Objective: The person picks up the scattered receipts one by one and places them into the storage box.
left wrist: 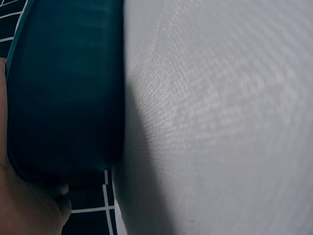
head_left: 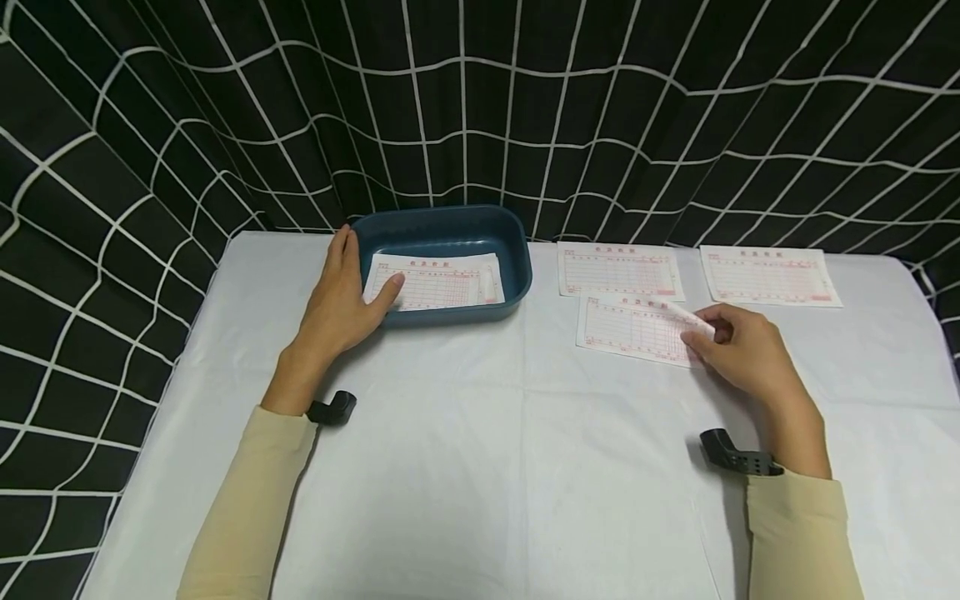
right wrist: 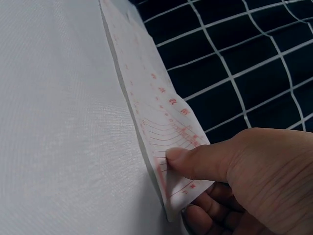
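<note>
My right hand pinches the right end of a paper receipt form printed in red. That end bends up off the table, with the thumb on the printed face and the other fingers beneath, as the right wrist view shows on the same form. My left hand grips the left end of a dark blue plastic bin, its thumb over the front rim and its fingers along the outer wall. Inside the bin lies a small pile of similar forms. In the left wrist view, the bin's side fills the left part.
Two more receipt forms lie flat near the table's back edge, a left one just behind the pinched form and a right one apart from it. A white cloth covers the table. Black fabric with white grid lines rises behind.
</note>
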{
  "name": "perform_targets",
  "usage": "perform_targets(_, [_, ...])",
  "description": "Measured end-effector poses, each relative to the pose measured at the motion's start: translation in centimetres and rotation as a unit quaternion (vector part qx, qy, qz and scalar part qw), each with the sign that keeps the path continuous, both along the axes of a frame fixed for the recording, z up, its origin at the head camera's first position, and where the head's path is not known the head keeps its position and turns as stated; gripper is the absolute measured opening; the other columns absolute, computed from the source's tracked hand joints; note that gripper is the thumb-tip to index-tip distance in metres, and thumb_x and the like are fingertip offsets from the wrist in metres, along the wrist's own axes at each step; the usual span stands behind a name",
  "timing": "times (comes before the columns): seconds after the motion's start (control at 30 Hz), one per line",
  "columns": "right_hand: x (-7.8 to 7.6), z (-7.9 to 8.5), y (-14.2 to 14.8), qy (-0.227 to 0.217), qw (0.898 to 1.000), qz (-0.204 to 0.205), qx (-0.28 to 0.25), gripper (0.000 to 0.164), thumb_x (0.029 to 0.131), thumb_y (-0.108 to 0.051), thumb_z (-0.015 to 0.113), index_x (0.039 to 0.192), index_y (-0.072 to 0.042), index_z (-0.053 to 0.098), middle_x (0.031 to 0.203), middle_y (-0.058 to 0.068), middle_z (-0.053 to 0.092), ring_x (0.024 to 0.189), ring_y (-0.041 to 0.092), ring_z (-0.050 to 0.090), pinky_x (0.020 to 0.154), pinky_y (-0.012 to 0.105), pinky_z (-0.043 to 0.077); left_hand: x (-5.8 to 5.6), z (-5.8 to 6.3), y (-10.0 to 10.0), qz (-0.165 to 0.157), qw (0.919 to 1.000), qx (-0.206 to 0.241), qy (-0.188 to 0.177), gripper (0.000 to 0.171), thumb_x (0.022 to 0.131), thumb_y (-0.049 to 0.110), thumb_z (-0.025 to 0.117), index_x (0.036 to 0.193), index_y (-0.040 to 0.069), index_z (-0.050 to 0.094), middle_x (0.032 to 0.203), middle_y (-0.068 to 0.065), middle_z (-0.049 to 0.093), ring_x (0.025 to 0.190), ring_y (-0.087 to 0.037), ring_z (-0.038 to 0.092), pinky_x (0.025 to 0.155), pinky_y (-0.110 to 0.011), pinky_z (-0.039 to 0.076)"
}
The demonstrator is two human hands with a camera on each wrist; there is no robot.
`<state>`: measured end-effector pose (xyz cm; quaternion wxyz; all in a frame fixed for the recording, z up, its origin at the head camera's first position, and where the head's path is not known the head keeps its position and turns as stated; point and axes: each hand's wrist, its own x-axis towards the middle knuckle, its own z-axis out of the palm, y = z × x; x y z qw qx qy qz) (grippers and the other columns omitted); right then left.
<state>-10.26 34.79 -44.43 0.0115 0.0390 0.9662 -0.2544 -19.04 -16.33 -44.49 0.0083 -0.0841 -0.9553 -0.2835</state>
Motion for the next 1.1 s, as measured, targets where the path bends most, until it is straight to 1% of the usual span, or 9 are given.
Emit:
perform_targets(0.2, [0.0,0.1,0.1,-0.008,1.000,0.004,-0.008,0.032,0.098,-0.023,0.075,0.115,0.003,0.067,0.086,0.010,0.058,0.079,0.020,0.048,0.063,0.027,0.037,0.0,0.0,-0.1,-0.001,1.0000,-0.002,0.000,0.100,0.103,0.055,0.057,0.168,-0.005,0.010,0.179,-0.018,0.006,0.166,-0.038,0.018,0.132,-0.055,0.026])
perform_targets(0.43, [0.0,0.1,0.4,0.012,1.000,0.005,-0.004,0.026,0.096,-0.022,0.076,0.100,0.001,0.065,0.079,0.009,0.059,0.071,0.013,0.045,0.060,0.025,0.036,0.0,0.1,-0.1,0.001,1.0000,-0.002,-0.002,0.100,0.103,0.055,0.057,0.168,-0.004,0.009,0.180,-0.017,0.005,0.166,-0.037,0.016,0.133,-0.055,0.025])
perform_targets(0.6, [0.3,0.4,0.5,0.021,0.999,-0.004,-0.029,0.031,0.101,-0.021,0.071,0.114,0.007,0.072,0.095,0.025,0.075,0.071,-0.007,0.050,0.062,0.014,0.041,0.0,0.2,-0.1,-0.001,1.0000,-0.003,-0.004,0.100,0.103,0.055,0.056,0.168,-0.004,0.009,0.180,-0.017,0.004,0.167,-0.037,0.015,0.133,-0.055,0.025])
perform_targets(0.67, [0.4,0.6,0.5,0.020,0.999,-0.009,-0.039,0.035,0.102,-0.021,0.069,0.121,0.008,0.072,0.102,0.027,0.076,0.072,-0.012,0.051,0.062,0.011,0.042,0.1,0.2,-0.1,0.000,1.0000,-0.004,-0.004,0.100,0.103,0.055,0.056,0.168,-0.004,0.008,0.180,-0.017,0.004,0.167,-0.037,0.015,0.133,-0.055,0.025])
perform_targets(0.73, [0.5,0.8,0.5,0.021,0.999,-0.014,-0.042,0.035,0.102,-0.021,0.068,0.122,0.008,0.072,0.103,0.027,0.077,0.072,-0.014,0.051,0.062,0.011,0.042,0.1,0.2,-0.2,0.000,1.0000,-0.004,-0.004,0.100,0.103,0.055,0.057,0.168,-0.004,0.009,0.180,-0.017,0.004,0.167,-0.037,0.015,0.132,-0.055,0.025])
perform_targets(0.83, [0.4,0.9,0.6,0.025,0.998,-0.023,-0.053,0.032,0.102,-0.022,0.069,0.118,0.006,0.073,0.096,0.019,0.078,0.070,-0.013,0.053,0.062,0.013,0.043,0.1,0.2,-0.2,0.002,1.0000,-0.005,-0.002,0.101,0.102,0.056,0.057,0.168,-0.004,0.009,0.180,-0.017,0.004,0.167,-0.037,0.015,0.133,-0.055,0.025])
perform_targets(0.9, [0.4,0.9,0.6,0.028,0.997,-0.028,-0.063,0.031,0.101,-0.022,0.071,0.115,0.005,0.073,0.090,0.008,0.078,0.069,-0.014,0.054,0.061,0.012,0.043,0.0,0.1,-0.2,0.002,1.0000,-0.003,-0.003,0.100,0.103,0.055,0.057,0.168,-0.003,0.008,0.180,-0.017,0.004,0.167,-0.036,0.015,0.133,-0.054,0.025])
perform_targets(1.0, [0.3,0.9,0.6,0.026,0.995,-0.037,-0.087,0.032,0.102,-0.023,0.071,0.115,0.006,0.073,0.080,-0.020,0.071,0.070,-0.018,0.056,0.061,0.010,0.045,-0.1,0.0,-0.2,0.002,1.0000,-0.001,-0.003,0.100,0.103,0.055,0.057,0.168,-0.004,0.009,0.180,-0.017,0.004,0.167,-0.036,0.016,0.133,-0.055,0.025])
perform_targets(1.1, [0.3,1.1,0.4,0.019,0.993,-0.049,-0.106,0.036,0.102,-0.027,0.070,0.117,0.006,0.072,0.079,-0.034,0.064,0.073,-0.021,0.056,0.063,0.007,0.047,-0.1,0.0,-0.1,0.003,1.0000,0.001,-0.001,0.100,0.102,0.055,0.058,0.168,-0.004,0.010,0.180,-0.017,0.005,0.167,-0.036,0.016,0.133,-0.054,0.025])
